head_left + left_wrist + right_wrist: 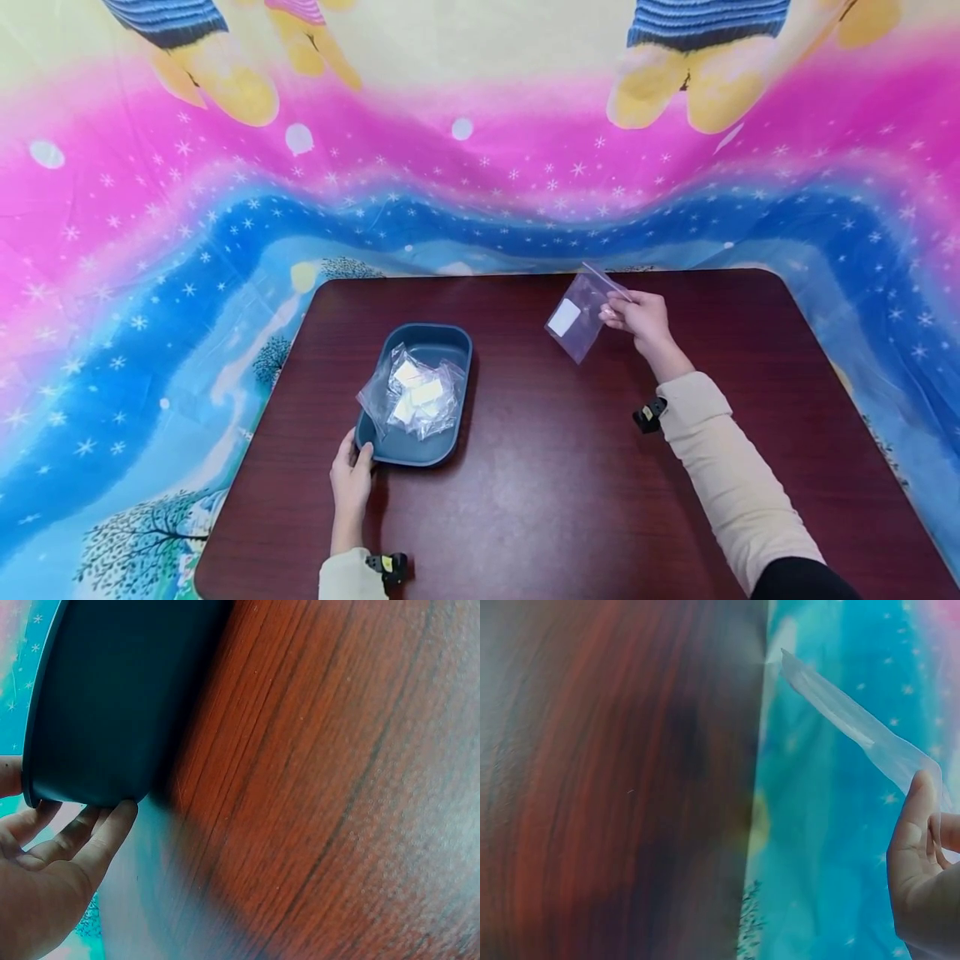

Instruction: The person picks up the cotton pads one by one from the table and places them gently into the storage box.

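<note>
A dark blue-grey plastic tray [420, 451] with rounded corners stands on the left half of the table. In it lies a heap of clear plastic bags [420, 396] with white labels; one bag hangs over the left rim. My left hand [351, 487] grips the tray's near-left corner. The left wrist view shows its thumb at the rim and the fingers against the outer wall. Above the table's far side, my right hand [641, 318] pinches a clear zip bag [588, 325] by one edge. This bag carries a white label and looks flat; the right wrist view shows it nearly edge-on.
The dark red-brown wooden table [525, 500] has rounded corners. A colourful printed cloth [480, 167] hangs behind it and along both sides. Small black cameras [649, 414] sit on both wrists.
</note>
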`<state>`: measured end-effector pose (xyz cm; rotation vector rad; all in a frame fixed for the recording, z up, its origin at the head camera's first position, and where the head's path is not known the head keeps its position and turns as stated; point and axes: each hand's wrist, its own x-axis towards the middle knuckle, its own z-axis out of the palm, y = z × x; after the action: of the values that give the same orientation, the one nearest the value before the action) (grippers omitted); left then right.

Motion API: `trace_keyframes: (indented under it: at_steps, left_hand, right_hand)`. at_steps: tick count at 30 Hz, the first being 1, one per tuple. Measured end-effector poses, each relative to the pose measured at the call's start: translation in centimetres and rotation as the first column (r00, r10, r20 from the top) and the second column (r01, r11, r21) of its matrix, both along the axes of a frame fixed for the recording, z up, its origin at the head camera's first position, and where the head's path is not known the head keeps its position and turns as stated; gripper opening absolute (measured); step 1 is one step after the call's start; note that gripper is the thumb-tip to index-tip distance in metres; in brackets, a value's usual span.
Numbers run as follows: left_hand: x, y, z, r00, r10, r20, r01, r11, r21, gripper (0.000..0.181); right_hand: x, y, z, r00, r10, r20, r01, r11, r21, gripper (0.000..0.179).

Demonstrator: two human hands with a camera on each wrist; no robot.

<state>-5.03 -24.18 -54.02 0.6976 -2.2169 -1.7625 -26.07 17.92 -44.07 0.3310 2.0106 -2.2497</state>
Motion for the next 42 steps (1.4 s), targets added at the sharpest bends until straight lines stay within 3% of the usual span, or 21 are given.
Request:
trace_keyframes:
  at_steps: [12, 25, 42]
  left_hand:
    - [0.0, -0.1, -0.1, 1.000, 0.000, 0.000, 0.000, 1.000, -0.003, 0.042]
    - [0.0, 0.0, 0.1, 1.000, -0.004, 0.011, 0.004, 1.000, -0.007, 0.043]
    - [0.0, -0.1, -0.2, 1.000, 0.011, -0.003, -0.011, 1.000, -0.004, 0.042]
  right_hand:
    - [0.9, -2.6, 2.4, 0.996, 0.060, -0.071, -0.062, 0.998, -0.021, 0.031]
    - [1.3, -5.8, 3.7, 0.986, 0.107, -0.127, -0.115, 0.992, -0.050, 0.034]
    - [2.6, -12.6, 5.0, 0.978, 0.182, -0.100, -0.198, 0.960, -0.198, 0.031]
